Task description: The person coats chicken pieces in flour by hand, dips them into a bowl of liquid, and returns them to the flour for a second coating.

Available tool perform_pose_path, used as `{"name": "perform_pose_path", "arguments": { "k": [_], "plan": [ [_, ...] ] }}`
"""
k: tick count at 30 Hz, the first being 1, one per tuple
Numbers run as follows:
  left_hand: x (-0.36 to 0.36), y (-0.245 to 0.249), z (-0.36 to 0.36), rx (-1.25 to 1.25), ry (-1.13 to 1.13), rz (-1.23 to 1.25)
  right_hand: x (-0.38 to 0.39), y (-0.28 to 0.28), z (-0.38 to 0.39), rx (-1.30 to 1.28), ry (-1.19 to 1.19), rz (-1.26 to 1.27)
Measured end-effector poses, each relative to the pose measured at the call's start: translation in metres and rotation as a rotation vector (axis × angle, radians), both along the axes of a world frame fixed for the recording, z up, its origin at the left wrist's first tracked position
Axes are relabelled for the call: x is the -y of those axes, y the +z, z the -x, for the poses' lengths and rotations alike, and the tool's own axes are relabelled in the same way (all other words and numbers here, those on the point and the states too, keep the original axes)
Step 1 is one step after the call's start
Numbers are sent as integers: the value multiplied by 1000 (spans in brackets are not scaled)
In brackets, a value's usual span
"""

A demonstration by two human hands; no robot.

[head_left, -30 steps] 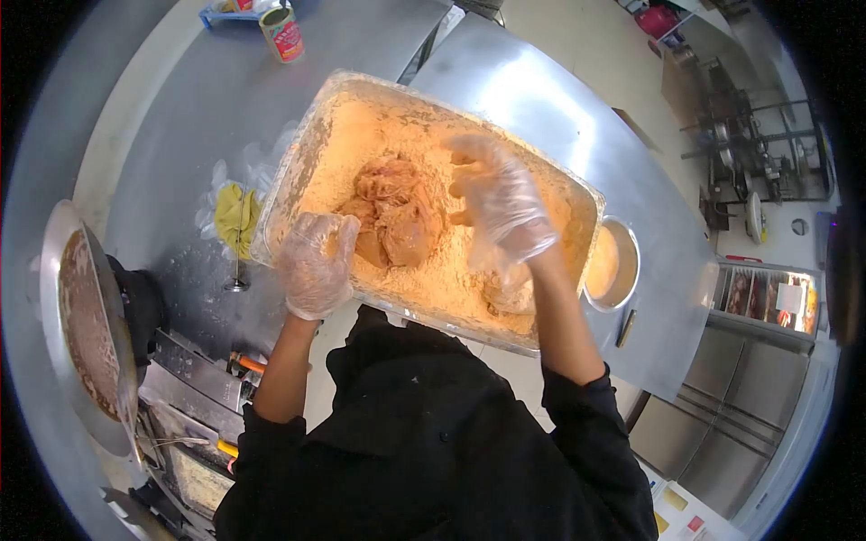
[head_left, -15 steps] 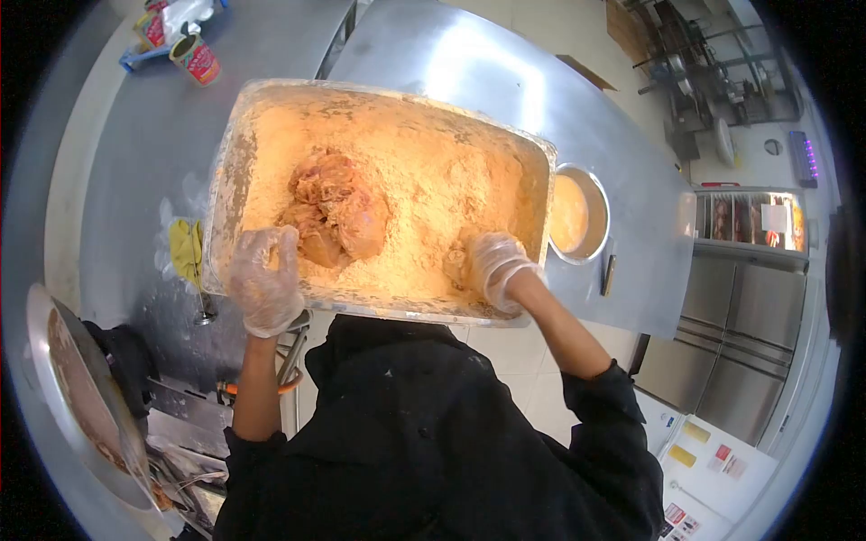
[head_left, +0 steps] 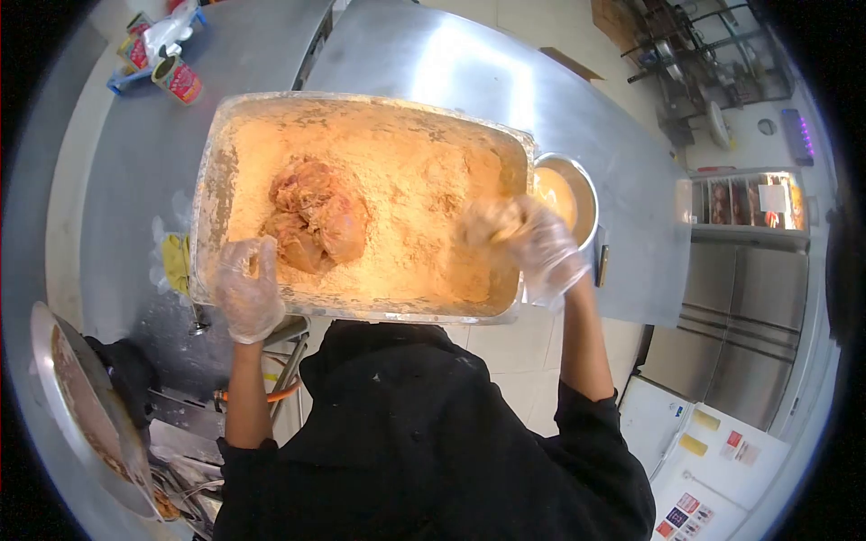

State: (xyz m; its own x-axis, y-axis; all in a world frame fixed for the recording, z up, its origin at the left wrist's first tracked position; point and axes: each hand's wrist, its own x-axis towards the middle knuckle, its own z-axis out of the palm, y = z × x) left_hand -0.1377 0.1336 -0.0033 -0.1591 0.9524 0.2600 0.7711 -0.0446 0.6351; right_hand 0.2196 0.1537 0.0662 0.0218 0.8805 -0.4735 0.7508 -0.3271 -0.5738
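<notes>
A large metal tub [head_left: 206,194] holds orange-tinted flour [head_left: 410,171]. On the left of the flour lies a heap of raw, marinated chicken pieces [head_left: 316,216]. My left hand [head_left: 245,293], in a clear plastic glove, is closed on the tub's near left rim, its thumb and fingers curled. Over the tub's right end, my gloved right hand [head_left: 548,248] grips a flour-coated piece of chicken [head_left: 492,221], raised above the flour and smeared by motion. Just beyond the tub's right wall stands a round metal bowl [head_left: 591,203] of pale orange liquid, partly hidden behind that hand.
Right of the bowl, a dark-handled tool [head_left: 603,266] lies on the steel table [head_left: 645,270]. A yellow cloth [head_left: 176,261] lies left of the tub. Printed cups [head_left: 180,81] stand at the far left. A big round pan [head_left: 81,406] is at lower left.
My right hand has risen from the flour and moved right, bringing the coated chicken piece with it. The tub sits slightly further left in view; my left hand stays at its rim.
</notes>
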Motion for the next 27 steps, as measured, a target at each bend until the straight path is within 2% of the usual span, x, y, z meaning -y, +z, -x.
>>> {"name": "perform_pose_path", "arguments": {
  "k": [3, 4, 6, 9, 10, 11, 13, 14, 15, 16, 18, 21, 24, 25, 27],
  "plan": [
    [0, 2, 13, -416, -432, -239, -2, 19, -32, -284, -356, -213],
    [-4, 5, 8, -392, -510, -245, -4, 24, -45, -381, -471, -288],
    [-17, 18, -17, -340, -664, -248, -8, 17, -88, -239, -587, -245],
    [-52, -1, -65, -202, -868, -330, -10, 5, -129, 127, -495, -288],
    [-67, -15, -82, -203, -975, -307, -11, -25, -161, 210, -306, -299],
    [-78, -22, -105, -419, -1000, -65, -14, -74, -203, 294, -116, -310],
    [-105, -60, -154, -578, -931, 275, -11, -130, -240, 374, 57, -352],
    [-111, -77, -172, -512, -875, 339, -7, -148, -242, 367, 40, -383],
    [-117, -93, -191, -445, -816, 396, -11, -144, -229, 223, -171, -281],
    [-119, -95, -207, -371, -777, 418, -14, -138, -214, 88, -399, -205],
    [-121, -89, -231, -328, -709, 417, -11, -181, -230, 147, -358, -367],
    [-120, -84, -247, -343, -643, 410, -13, -213, -233, 179, -388, -312],
    [-127, -89, -247, -199, -628, 492, -18, -209, -235, 162, -194, -284],
    [-132, -101, -246, -147, -627, 525, -20, -210, -232, 308, -151, -328],
    [-135, -112, -245, -142, -629, 548, -20, -209, -227, 585, 160, -216]
  ]
}}
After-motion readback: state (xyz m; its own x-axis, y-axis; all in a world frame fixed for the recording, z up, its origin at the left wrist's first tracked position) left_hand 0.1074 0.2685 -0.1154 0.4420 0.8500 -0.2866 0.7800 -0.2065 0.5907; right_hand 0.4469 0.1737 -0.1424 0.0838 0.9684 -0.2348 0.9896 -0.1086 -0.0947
